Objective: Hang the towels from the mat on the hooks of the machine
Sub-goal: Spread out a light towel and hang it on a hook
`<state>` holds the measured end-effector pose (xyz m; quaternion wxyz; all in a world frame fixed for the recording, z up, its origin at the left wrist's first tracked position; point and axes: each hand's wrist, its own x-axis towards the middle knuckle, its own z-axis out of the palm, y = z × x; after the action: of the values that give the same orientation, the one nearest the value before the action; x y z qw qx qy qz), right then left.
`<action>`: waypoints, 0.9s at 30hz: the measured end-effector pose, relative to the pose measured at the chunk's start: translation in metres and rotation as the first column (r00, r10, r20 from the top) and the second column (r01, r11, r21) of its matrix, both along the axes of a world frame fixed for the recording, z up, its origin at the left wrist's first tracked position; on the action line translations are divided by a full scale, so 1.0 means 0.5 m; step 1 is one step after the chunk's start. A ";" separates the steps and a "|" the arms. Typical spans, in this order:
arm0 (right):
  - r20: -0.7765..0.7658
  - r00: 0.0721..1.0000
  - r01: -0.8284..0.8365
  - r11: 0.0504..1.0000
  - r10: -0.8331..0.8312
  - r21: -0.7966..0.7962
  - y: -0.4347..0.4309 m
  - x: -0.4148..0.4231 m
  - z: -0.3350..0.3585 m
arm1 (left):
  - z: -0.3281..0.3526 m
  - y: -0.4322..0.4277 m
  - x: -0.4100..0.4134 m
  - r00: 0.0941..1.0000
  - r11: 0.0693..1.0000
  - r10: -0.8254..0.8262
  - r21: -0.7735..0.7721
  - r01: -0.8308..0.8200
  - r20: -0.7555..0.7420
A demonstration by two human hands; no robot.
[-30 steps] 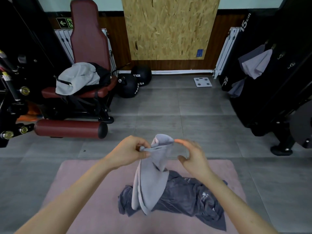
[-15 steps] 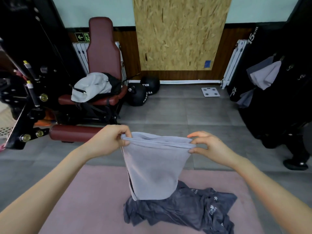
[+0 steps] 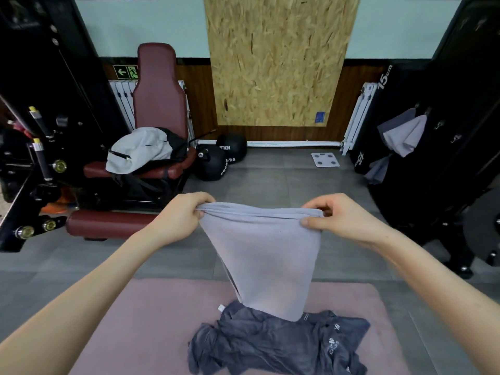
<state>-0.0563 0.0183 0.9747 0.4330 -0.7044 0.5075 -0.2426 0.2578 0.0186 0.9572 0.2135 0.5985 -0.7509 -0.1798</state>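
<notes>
Above the pink floor mat point(image 3: 151, 315), left hand point(image 3: 180, 217) and right hand point(image 3: 341, 218) pinch the pale grey cloth towel's point(image 3: 266, 255) top corners; keeping that edge taut should ease hooking it on the black machine point(image 3: 460, 109).

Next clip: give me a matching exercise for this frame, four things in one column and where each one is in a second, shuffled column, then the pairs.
Things:
1. light towel
2. dark towel
3. far towel
4. bag

Places:
A. on the seat
B. crumpled on the mat
C. hanging on the machine at the right
D. gripped by the left hand and the right hand

Pairs: 1-D, 2-B, 3-C, 4-A
</notes>
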 end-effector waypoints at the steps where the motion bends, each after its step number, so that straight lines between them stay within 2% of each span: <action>1: -0.036 0.999 -0.006 1.000 0.005 -0.014 0.003 -0.006 0.011 | 0.006 -0.002 -0.001 1.000 1.000 -0.011 0.027 0.012 -0.030; 2: -0.032 0.999 0.000 0.999 -0.001 -0.033 0.007 -0.013 0.019 | 0.016 -0.001 -0.003 0.990 0.996 -0.016 0.082 0.028 -0.143; 3: 0.017 1.000 0.010 0.999 -0.009 -0.053 0.011 -0.021 0.027 | 0.028 0.002 -0.005 0.944 0.986 -0.017 0.152 0.070 -0.329; 5: 0.218 0.975 0.047 0.999 -0.040 -0.027 0.021 -0.034 0.047 | 0.048 0.008 -0.007 0.734 0.946 -0.016 0.228 0.231 -0.679; 6: 0.302 0.950 0.080 0.997 -0.078 0.005 0.024 -0.037 0.055 | 0.055 0.012 -0.010 0.626 0.920 -0.013 0.236 0.314 -0.779; 7: 0.355 0.927 0.119 0.992 -0.122 0.031 0.024 -0.037 0.063 | 0.058 0.013 -0.015 0.571 0.899 -0.008 0.244 0.363 -0.821; 8: 0.360 0.918 0.173 0.985 -0.168 0.020 0.022 -0.037 0.066 | 0.058 0.012 -0.023 0.566 0.887 0.000 0.262 0.382 -0.825; 11: 0.195 0.938 0.321 0.930 -0.286 -0.178 0.006 -0.040 0.061 | 0.049 -0.002 -0.055 0.729 0.916 0.019 0.303 0.261 -0.684; 13: 0.130 0.937 0.349 0.902 -0.325 -0.254 0.005 -0.040 0.059 | 0.048 -0.007 -0.076 0.793 0.949 0.029 0.265 0.168 -0.609; 15: 0.153 0.928 0.372 0.885 -0.341 -0.281 0.009 -0.047 0.072 | 0.055 -0.013 -0.088 0.792 0.964 0.037 0.229 0.131 -0.610; 16: 0.213 0.918 0.384 0.884 -0.335 -0.266 0.011 -0.055 0.083 | 0.062 -0.015 -0.091 0.764 0.963 0.035 0.227 0.148 -0.645; 18: 0.434 0.864 0.346 0.926 -0.254 -0.149 0.014 -0.084 0.096 | 0.077 -0.021 -0.094 0.685 0.947 0.013 0.229 0.225 -0.728; 19: 0.570 0.799 0.276 0.959 -0.191 -0.065 0.018 -0.101 0.092 | 0.085 -0.023 -0.096 0.658 0.941 0.003 0.225 0.253 -0.753; 20: 0.638 0.756 0.197 0.980 -0.146 -0.010 0.022 -0.112 0.071 | 0.092 -0.025 -0.100 0.634 0.938 0.004 0.223 0.267 -0.773; 21: 0.631 0.764 0.139 0.989 -0.133 0.040 0.030 -0.113 0.035 | 0.096 -0.028 -0.105 0.609 0.939 0.012 0.219 0.267 -0.793; 24: 0.433 0.883 0.060 0.958 -0.182 0.280 0.068 -0.071 -0.119 | 0.102 -0.044 -0.117 0.564 0.941 0.049 0.228 0.251 -0.824; 27: 0.450 0.822 0.180 0.908 -0.350 0.378 0.098 -0.010 -0.217 | 0.097 -0.064 -0.102 0.642 0.934 0.102 0.295 0.201 -0.760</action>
<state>-0.0612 0.0674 0.8660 0.6206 -0.4572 0.5017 -0.3926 0.2066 -0.0133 1.0058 0.3944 0.4730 -0.5614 -0.5529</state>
